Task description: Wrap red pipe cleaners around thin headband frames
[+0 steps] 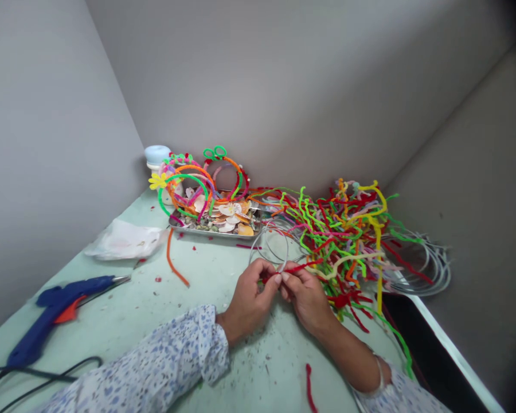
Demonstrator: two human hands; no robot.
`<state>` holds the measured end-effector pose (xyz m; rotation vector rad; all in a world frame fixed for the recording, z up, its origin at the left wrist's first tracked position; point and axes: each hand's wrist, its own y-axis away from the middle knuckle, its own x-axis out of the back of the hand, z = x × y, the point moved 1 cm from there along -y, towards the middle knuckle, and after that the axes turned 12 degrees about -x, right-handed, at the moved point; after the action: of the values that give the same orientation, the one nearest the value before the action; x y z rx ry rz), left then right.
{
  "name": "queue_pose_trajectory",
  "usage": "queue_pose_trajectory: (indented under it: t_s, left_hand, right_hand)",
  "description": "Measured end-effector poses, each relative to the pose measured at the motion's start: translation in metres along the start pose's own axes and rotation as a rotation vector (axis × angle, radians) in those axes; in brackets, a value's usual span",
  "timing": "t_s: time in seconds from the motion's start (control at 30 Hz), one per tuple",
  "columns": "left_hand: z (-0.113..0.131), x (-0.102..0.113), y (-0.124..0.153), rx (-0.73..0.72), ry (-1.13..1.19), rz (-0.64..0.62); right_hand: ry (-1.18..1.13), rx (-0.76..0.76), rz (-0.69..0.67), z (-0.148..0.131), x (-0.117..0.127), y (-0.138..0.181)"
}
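Observation:
Near the middle of the table my two hands meet, fingertips pinched close together. My left hand (253, 293) is closed on a red pipe cleaner (306, 265) beside a thin grey hoop (287, 245). My right hand (309, 299) pinches the same red pipe cleaner, one end of which sticks out to the right above the fingers. The hoop rises from between the fingertips; its lower part is hidden by them. Just right of my hands spreads a tangled heap of coloured pipe cleaners (327, 223). A short red piece (310, 387) lies in front.
A blue glue gun (47, 315) with a black cord lies at left, near a white plastic bag (124, 241). Behind stands a metal tray (215, 234) of shells, with decorated headbands (184, 178) above. Grey hoops (434, 269) and a black object (421, 350) are at right.

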<state>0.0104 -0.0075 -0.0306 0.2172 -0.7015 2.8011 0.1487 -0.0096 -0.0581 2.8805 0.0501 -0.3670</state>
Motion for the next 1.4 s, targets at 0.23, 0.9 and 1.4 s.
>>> queue_pose_trajectory:
  t_s: [0.23,0.9,1.4]
  left_hand:
    - [-0.001,0.0,0.0,0.009,0.017,-0.004]
    - [-0.003,0.0,-0.001,-0.039,-0.096,0.054]
    - [-0.001,0.0,-0.001,-0.087,-0.128,-0.03]
  right_hand:
    - [0.099,0.035,0.027,-0.006,-0.002,0.004]
    - [0.113,0.069,0.045,-0.015,-0.008,0.009]
    - [-0.015,0.059,0.076,0.001,0.003,0.0]
